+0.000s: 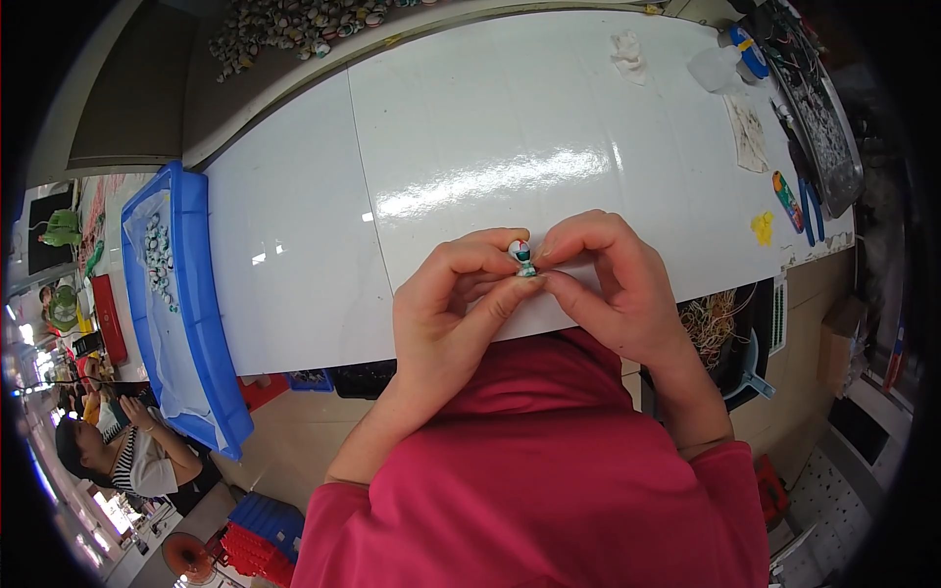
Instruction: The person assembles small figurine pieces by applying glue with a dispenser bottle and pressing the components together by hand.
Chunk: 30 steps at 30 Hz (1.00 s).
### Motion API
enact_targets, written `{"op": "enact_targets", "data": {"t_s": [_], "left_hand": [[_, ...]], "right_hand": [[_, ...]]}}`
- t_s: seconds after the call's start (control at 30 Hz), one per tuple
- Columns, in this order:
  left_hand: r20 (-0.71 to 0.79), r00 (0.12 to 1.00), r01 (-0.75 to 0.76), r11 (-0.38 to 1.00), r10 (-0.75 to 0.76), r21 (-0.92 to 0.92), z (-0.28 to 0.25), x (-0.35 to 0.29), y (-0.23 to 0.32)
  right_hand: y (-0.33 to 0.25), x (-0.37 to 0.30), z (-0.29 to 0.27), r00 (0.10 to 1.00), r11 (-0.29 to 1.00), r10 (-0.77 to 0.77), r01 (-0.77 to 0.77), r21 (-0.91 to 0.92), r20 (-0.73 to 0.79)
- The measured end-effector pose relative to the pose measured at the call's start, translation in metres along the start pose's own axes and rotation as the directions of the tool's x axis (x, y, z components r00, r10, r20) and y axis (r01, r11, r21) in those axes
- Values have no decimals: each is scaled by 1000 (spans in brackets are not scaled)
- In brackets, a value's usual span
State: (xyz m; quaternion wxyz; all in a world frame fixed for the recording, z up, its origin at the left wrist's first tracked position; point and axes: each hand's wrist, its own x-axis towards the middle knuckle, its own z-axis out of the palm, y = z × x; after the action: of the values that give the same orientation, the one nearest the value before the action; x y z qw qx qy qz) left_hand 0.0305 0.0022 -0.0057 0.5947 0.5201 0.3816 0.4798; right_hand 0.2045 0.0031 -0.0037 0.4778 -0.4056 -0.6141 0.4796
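Between my two hands is a small figurine [522,257] with a round white head, a dark green face area and a greenish body. My left hand [461,294] is closed, thumb and fingers pinching the figurine from its left side and underneath. From the other side, the fingertips of my right hand [613,279] press together at the figurine's edge. Whether a smaller piece sits in the right fingertips is hidden. Both hands are above the near edge of the white table [304,235].
A blue tray [221,323] with several small pieces stands at the left. Many figurine parts [284,34] lie beyond the far edge. At the right are pliers [812,201], a colourful tube [787,201], a yellow lump [762,227], cloths and a metal tray [833,147]. A person [137,446] sits at the left.
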Motion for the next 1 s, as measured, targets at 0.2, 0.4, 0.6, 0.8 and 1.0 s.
{"op": "enact_targets", "data": {"t_s": [0.2, 0.4, 0.6, 0.8, 1.0], "left_hand": [[1, 1000, -18, 1000, 18, 8, -4, 9, 3], [-67, 997, 44, 995, -38, 84, -20, -6, 13], [15, 1000, 4, 999, -4, -33, -20, -25, 32], [-17, 999, -32, 998, 31, -55, -22, -34, 38], [-71, 988, -136, 991, 136, 5, -21, -39, 38]], "right_hand": [[2, 9, 0, 1000, 1000, -2, 2, -26, 2], [0, -1, 27, 989, 990, 138, -137, 21, -59], [-14, -20, 29, 991, 994, 112, -112, 8, -74], [-20, -17, 38, 998, 997, 54, -53, 58, -22], [-25, -14, 44, 999, 998, 31, -30, 60, -18]]}}
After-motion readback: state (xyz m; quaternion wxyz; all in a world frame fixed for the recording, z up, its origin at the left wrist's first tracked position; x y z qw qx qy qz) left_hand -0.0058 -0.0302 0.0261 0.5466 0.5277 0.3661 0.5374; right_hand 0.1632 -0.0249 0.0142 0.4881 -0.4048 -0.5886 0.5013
